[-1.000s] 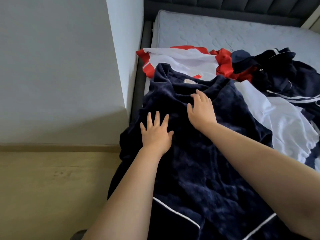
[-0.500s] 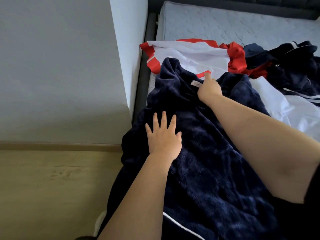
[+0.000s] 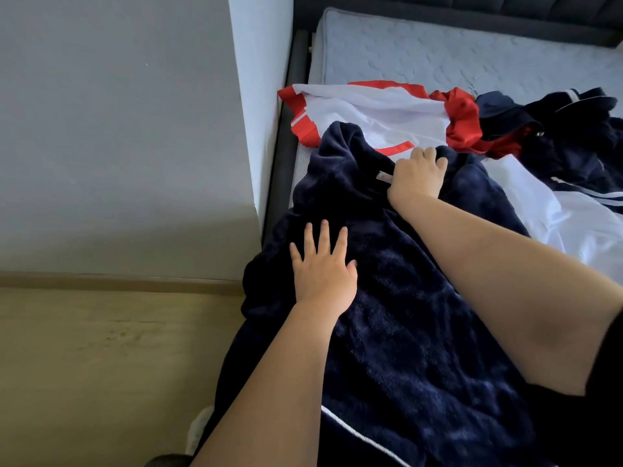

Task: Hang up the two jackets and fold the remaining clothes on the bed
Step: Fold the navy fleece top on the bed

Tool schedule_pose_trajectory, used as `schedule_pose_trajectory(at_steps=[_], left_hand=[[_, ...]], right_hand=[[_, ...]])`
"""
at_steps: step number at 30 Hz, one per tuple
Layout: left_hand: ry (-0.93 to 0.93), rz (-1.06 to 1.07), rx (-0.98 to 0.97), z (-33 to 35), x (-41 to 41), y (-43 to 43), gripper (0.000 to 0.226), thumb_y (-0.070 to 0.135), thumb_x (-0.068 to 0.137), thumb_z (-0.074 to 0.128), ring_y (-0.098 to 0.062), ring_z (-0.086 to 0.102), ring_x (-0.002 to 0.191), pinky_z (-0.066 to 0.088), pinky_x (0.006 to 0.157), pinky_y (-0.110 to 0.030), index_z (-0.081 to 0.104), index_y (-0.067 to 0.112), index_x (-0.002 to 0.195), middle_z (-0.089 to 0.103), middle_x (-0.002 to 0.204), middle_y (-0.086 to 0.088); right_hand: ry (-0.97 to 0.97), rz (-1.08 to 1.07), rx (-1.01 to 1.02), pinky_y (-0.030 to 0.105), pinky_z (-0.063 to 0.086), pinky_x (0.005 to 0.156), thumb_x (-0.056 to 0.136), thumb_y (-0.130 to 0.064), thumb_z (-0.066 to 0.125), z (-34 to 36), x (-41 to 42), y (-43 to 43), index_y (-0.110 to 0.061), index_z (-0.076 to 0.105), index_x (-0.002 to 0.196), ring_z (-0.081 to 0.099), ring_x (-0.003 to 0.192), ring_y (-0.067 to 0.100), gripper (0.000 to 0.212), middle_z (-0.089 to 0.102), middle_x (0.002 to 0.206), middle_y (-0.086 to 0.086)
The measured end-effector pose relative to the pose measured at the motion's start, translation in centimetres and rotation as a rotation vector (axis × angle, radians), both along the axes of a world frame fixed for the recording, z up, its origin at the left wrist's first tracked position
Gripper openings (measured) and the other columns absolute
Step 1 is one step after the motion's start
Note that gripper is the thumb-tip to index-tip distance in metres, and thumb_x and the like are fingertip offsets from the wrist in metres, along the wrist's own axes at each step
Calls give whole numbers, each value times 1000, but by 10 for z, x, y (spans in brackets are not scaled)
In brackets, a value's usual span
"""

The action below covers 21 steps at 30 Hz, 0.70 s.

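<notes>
A dark navy fleece garment (image 3: 411, 318) with white piping lies spread over the bed's near left corner and hangs over its edge. My left hand (image 3: 322, 267) rests flat on it with fingers spread. At the collar, beside a small label, my right hand (image 3: 418, 178) grips the fleece with curled fingers. Behind it lies a white and red jacket (image 3: 377, 109). A white and navy jacket (image 3: 573, 210) lies to the right, partly under my right arm.
A heap of dark navy clothes (image 3: 573, 129) sits at the right on the grey mattress (image 3: 472, 52). A grey wall corner (image 3: 256, 129) stands close to the bed's left side. Wooden floor (image 3: 84, 365) is at lower left.
My right hand has slid up from the chest of the fleece to its collar and closed on it. My left hand has stayed flat on the fleece.
</notes>
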State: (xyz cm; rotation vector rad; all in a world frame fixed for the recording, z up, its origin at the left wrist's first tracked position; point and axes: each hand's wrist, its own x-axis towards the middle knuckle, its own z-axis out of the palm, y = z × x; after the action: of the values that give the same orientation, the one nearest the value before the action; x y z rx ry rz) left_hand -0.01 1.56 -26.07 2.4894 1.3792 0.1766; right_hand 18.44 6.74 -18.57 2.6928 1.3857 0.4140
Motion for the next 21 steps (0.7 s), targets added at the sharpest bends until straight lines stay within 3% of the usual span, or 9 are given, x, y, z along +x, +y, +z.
schedule_pose_trajectory(at_steps=[4,6,8,10,12,15,17,19,21], left_hand=[[-3,-14,-37,7,-4,-1,63,43,98,33,-27,-13,145,-2,115,-50,0,29,151,-7,159,-2],[-47,-23,-154,14,-9,1,69,40,97,39,-23,-13,145,-3,115,-47,-2,27,151,-6,159,0],[-231,8,-362,26,-16,6,74,34,95,48,-21,-3,146,2,116,-41,1,23,151,2,159,-1],[-574,140,-582,43,-25,9,71,28,94,53,-21,27,139,21,111,-31,11,22,151,27,153,-3],[-859,352,-689,61,-33,10,61,27,95,49,-17,51,117,38,95,-27,21,26,149,48,140,-3],[-1050,543,-748,89,-37,4,45,38,97,36,-14,62,88,47,71,-30,35,29,141,57,126,-2],[-1036,582,-808,102,-38,-2,49,54,94,29,-19,63,89,51,78,-37,41,30,135,58,124,-1],[-986,608,-903,109,-39,-12,64,70,86,30,-24,60,101,50,87,-47,41,30,136,55,125,0],[-928,620,-942,109,-40,-24,72,71,81,42,-26,54,108,49,90,-49,36,29,140,51,130,-1]], right_hand=[[-67,247,160,49,22,104,78,-7,56,12,-8,-28,0,61,95,42,109,33,19,56,105,16],[-50,345,182,51,15,110,78,-6,56,21,-16,-47,0,58,90,48,102,35,14,59,95,17],[-37,427,185,54,11,113,78,-6,58,30,-24,-68,0,56,87,51,94,36,11,59,87,17],[-47,520,197,57,11,113,73,-1,61,37,-35,-92,1,56,82,54,85,36,11,58,77,17],[-128,638,232,61,20,108,64,7,65,41,-42,-119,0,55,74,55,68,33,16,53,62,13],[-214,783,170,52,42,97,54,10,69,43,-51,-159,-5,54,70,46,52,26,26,43,50,4],[-180,819,88,37,51,78,52,9,72,38,-56,-183,-8,55,70,41,48,22,30,40,49,1],[-104,839,-3,28,46,59,53,4,76,32,-61,-202,-10,56,71,43,48,22,30,44,52,1],[-13,853,-122,31,45,61,70,-16,76,24,-63,-217,-9,60,86,54,63,24,23,55,67,3]])
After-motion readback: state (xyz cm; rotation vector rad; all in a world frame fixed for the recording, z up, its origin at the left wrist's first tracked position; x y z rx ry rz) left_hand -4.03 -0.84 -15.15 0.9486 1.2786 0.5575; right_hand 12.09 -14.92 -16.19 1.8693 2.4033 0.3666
